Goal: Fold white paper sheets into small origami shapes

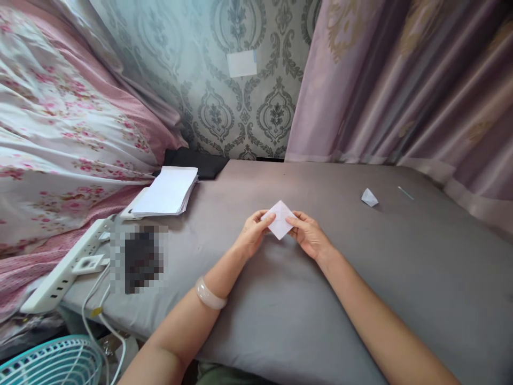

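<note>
A small white sheet of folded paper [280, 224], diamond-shaped with crease lines, is held up between both hands. My left hand [255, 230] pinches its left corner, thumb on the front face and fingers behind. On the opposite corner my right hand [308, 232] grips in the same way, its fingers partly hidden by the paper. A white bangle [210, 294] circles my left forearm. Farther off to the right, a small folded white paper piece [369, 198] rests on the grey cloth surface [401, 278].
At the back left lies a stack of white paper [168, 190] beside a black flat item [204, 163]. A white power strip [64, 267] with cables runs along the left edge, above a turquoise fan [52, 363]. A thin stick [405, 192] lies at right. Curtains [348, 80] hang behind.
</note>
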{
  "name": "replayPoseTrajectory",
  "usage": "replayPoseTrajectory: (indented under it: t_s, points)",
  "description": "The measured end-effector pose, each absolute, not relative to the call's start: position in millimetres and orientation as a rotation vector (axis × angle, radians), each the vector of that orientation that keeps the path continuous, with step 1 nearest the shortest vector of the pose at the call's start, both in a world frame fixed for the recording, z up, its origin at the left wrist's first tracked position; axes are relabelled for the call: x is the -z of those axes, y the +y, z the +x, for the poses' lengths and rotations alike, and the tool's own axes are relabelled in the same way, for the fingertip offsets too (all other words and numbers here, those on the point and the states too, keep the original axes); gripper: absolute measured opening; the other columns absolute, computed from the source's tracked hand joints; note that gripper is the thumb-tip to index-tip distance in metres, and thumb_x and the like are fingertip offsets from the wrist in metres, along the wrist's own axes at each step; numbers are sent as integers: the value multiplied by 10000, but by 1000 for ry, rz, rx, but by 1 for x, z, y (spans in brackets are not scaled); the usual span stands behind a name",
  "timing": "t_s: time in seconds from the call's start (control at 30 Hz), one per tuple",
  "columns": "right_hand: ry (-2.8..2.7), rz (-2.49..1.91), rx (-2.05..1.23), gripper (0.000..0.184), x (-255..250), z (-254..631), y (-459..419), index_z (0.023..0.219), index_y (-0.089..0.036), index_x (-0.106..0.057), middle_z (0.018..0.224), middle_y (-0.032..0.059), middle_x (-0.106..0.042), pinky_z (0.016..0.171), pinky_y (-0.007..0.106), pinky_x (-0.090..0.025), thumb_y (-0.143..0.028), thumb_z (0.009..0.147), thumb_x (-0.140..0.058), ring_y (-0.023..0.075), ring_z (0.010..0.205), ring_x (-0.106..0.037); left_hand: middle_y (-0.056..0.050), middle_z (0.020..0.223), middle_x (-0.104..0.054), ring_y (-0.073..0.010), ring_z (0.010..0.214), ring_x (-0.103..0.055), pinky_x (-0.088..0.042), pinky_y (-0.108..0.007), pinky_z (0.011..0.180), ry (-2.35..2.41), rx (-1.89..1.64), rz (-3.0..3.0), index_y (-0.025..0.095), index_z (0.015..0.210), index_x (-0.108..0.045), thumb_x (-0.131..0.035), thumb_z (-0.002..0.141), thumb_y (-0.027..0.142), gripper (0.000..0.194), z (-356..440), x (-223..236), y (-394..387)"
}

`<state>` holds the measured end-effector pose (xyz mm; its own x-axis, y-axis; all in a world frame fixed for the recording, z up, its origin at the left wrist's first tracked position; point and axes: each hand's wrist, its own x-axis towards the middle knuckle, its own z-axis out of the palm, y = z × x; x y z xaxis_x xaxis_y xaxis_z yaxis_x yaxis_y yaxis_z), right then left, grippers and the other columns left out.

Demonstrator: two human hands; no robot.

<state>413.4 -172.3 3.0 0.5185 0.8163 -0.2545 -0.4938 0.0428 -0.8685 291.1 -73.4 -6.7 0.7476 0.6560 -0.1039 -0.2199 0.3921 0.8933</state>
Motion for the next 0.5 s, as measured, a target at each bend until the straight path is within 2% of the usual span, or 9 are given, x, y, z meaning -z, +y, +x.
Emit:
replayPoseTrajectory:
  t_s: [0.13,0.3,0.43,0.5]
  points:
    - [-264,-1060,-1030,301,-1,410,-169,748,-196,-608,777,-10,-686,804,286,-515,-200,539,-825,129,748,-644,-73,938,-705,-176,854,-630,-436,-302,827,478,-557,1070,137,951,-680,-839,577,312,441,291,11,-78]
    - [-285,-1042,-1033,285,5,406,-170,733,-195,-605,811,8,-687,865,306,-519,-224,558,-828,145,814,-650,-59,877,-713,-152,785,-620,-429,-287,799,527,-601,1105,137,884,-698,-812,617,321,344,291,15,-76]
    - [-454,-1148,-995,319,9,409,-172,844,-196,-619,883,34,-695,843,345,-514,-298,605,-803,167,852,-652,-70,866,-716,-167,771,-621,-434,-293,775,554,-604,1170,131,861,-712,-791,637,353,325,289,14,-73]
    - [-653,-1308,-855,363,8,416,-173,940,-199,-626,909,39,-694,815,349,-503,-314,630,-777,171,861,-639,-60,836,-712,-170,759,-616,-435,-293,765,563,-611,1242,134,843,-715,-780,647,358,304,288,15,-71]
